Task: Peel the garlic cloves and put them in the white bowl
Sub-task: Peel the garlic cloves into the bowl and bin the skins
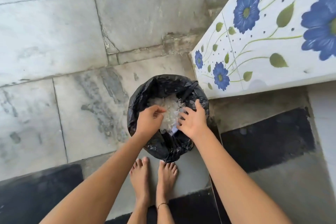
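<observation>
I stand over a bin lined with a black plastic bag on the floor. A heap of pale, papery garlic skins lies inside it and between my hands. My left hand hovers over the bin's left side, its fingers curled in toward the thumb with thin skins at the fingertips. Over the right side, my right hand is palm down with fingers spread, and its fingertips touch the skins. No garlic cloves or white bowl are in view.
My bare feet stand just in front of the bin on a grey floor. A white counter painted with blue flowers juts in from the right, close to the bin. Marble floor tiles spread to the left and dark mats lie nearby.
</observation>
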A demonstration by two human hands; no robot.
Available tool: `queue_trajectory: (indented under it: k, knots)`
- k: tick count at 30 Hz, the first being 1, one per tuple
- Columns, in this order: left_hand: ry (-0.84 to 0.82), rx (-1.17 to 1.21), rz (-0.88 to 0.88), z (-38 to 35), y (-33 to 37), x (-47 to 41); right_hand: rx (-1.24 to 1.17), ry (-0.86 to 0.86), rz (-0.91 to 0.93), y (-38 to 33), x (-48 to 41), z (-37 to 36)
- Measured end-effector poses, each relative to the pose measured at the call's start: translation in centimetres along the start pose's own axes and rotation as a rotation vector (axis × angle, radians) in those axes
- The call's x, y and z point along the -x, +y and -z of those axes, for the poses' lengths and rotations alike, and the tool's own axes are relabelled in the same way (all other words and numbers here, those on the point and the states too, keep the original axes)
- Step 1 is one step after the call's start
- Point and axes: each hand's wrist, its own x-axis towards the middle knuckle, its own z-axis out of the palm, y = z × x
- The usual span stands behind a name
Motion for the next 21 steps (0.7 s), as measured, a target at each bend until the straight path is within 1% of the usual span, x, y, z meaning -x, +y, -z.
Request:
queue_trajectory:
  k: [2,4,5,7,8,9,10,12,13,14,16,17,18,19,20,21]
  knots:
    - [0.033,0.017,-0.006,-0.5,0.4,0.2,-0.015,-0.017,0.01,0.1,-0.3,0.6]
    - [0.026,0.094,-0.105,-1.1,1.9,1.7,-0.052,-0.025,0.006,0.1,-0.3,1.0]
    - [0.001,0.163,-0.162,-1.5,3.0,2.8,-0.089,-0.036,-0.005,0.1,-0.2,1.0]
    - [-0.115,0.29,-0.281,-3.0,4.2,4.6,-0.162,-0.06,-0.032,0.1,0.2,0.9]
    - [-0.186,0.284,-0.332,-4.2,3.9,4.8,-0.162,-0.063,-0.032,-0.1,0.5,1.0]
    - [-0.226,0.208,-0.351,-5.3,2.9,4.1,-0.149,-0.069,-0.025,-0.2,0.9,1.0]
    - [-0.227,0.104,-0.302,-6.1,1.4,2.7,-0.142,-0.072,-0.024,-0.2,1.3,1.3]
    - [-0.169,-0.072,0.007,-6.2,0.0,-0.1,-0.131,-0.062,-0.017,0.1,1.9,2.2]
    - [-0.121,-0.083,0.103,-6.0,-0.1,-1.2,-0.101,-0.051,0.013,0.2,2.0,2.8]
    - [-0.066,-0.032,0.096,-5.7,0.5,-1.8,-0.044,-0.043,0.049,0.4,2.0,3.3]
    - [0.031,0.138,-0.097,-5.0,3.4,-0.9,0.039,-0.031,0.102,0.7,1.8,3.6]
    - [0.026,0.175,-0.218,-4.6,4.7,0.1,0.06,-0.024,0.125,0.7,1.7,3.5]
    - [-0.02,0.164,-0.35,-4.7,5.1,1.0,0.066,-0.028,0.137,0.6,1.7,3.1]
    - [-0.094,0.117,-0.421,-5.4,4.4,1.9,0.062,-0.047,0.137,0.6,1.7,2.8]
    - [-0.163,0.035,-0.429,-5.8,2.8,2.1,0.066,-0.062,0.128,0.7,1.8,2.5]
    - [-0.153,0.032,-0.26,-5.7,1.4,1.8,0.083,-0.074,0.117,0.8,1.9,2.3]
